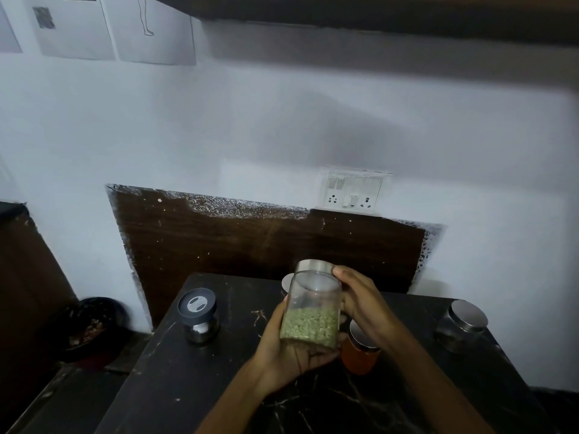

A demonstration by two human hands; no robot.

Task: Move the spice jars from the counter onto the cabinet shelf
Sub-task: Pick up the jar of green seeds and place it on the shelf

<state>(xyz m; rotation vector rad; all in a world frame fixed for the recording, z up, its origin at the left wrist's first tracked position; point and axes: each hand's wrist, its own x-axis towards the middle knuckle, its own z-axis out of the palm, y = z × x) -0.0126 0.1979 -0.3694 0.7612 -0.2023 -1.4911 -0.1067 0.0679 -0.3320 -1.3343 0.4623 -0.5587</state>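
The dark underside of the cabinet shelf (376, 14) runs across the top of the view, well above everything else, so any jar bound for it has a long lift ahead. Below the pale wall a brown wood panel (250, 239) backs the black marbled surface (188, 386), where the remaining jars stand apart from one another, each with room for fingers to get round it.

Both hands are on the green-filled jar (310, 311), which is held clear of the surface, roughly above its middle and tilted slightly. The left hand (291, 349) cups the base from below with its fingers curled up the glass, apparently to carry the weight. The right hand (363, 299) wraps the upper wall, its fingertips reaching the steel lid, which looks like a steadying hold. A two-handed grip suits smooth glass that must go overhead.

On the surface wait the steel-lidded jar (462, 325) at the right, the dark-lidded jar (199, 314) at the left, and the orange jar (360, 352), which sits just under the right wrist and is close enough to be knocked if the arm drops. A further lid (286, 283) peeks out behind the held jar; whether another jar sits under it I cannot tell.

My judgement is that the task is at an early stage — one jar is in hand, none is visibly shelved, and at least three remain.
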